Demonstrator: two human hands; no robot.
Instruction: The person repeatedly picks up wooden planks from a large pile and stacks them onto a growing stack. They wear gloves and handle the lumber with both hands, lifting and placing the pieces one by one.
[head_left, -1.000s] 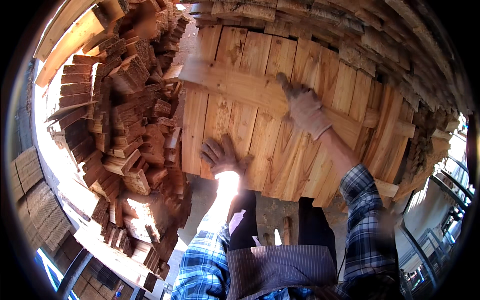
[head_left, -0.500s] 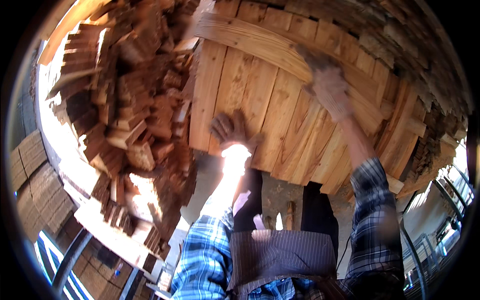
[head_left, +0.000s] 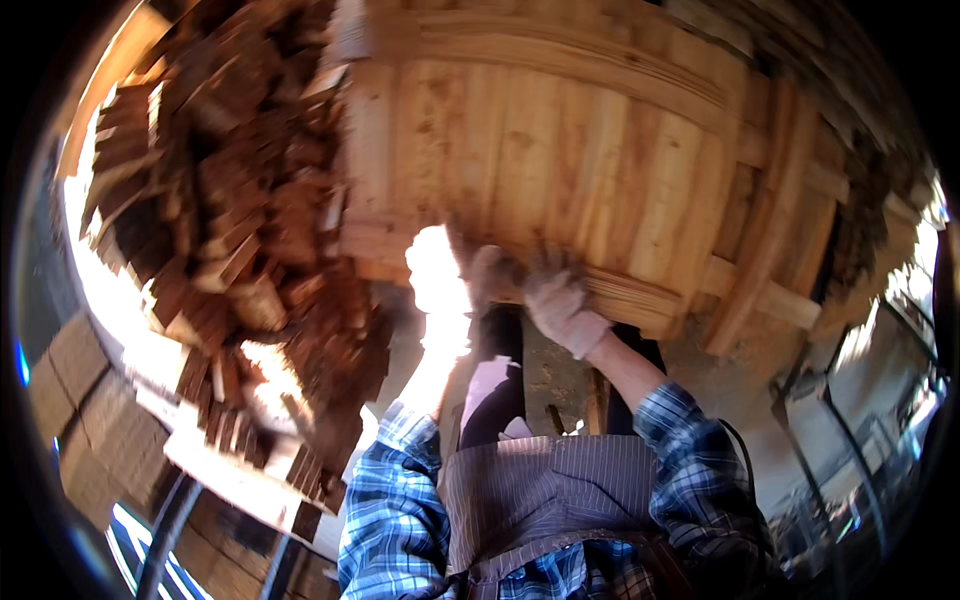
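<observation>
A panel of wooden planks point(head_left: 525, 160) laid side by side spreads before me. One crosswise board point(head_left: 560, 50) lies over its far part, and another board point(head_left: 635, 292) runs along the near edge. My left hand point(head_left: 440, 275), gloved and washed out by sunlight, is at this near board; its fingers are smeared by motion. Close beside it, my gloved right hand point(head_left: 562, 305) rests on the same board, fingers stretched forward over the wood and slightly blurred.
A heap of broken wood offcuts point(head_left: 250, 210) rises on the left. More timber pieces point(head_left: 770, 220) lie crossed at the right. Dark metal frames point(head_left: 830, 430) stand at lower right, and stacked tan blocks point(head_left: 120, 400) at lower left.
My right hand has come from the far board back to the near edge, beside my left. A crosswise board now covers the near plank ends, which showed bare before.
</observation>
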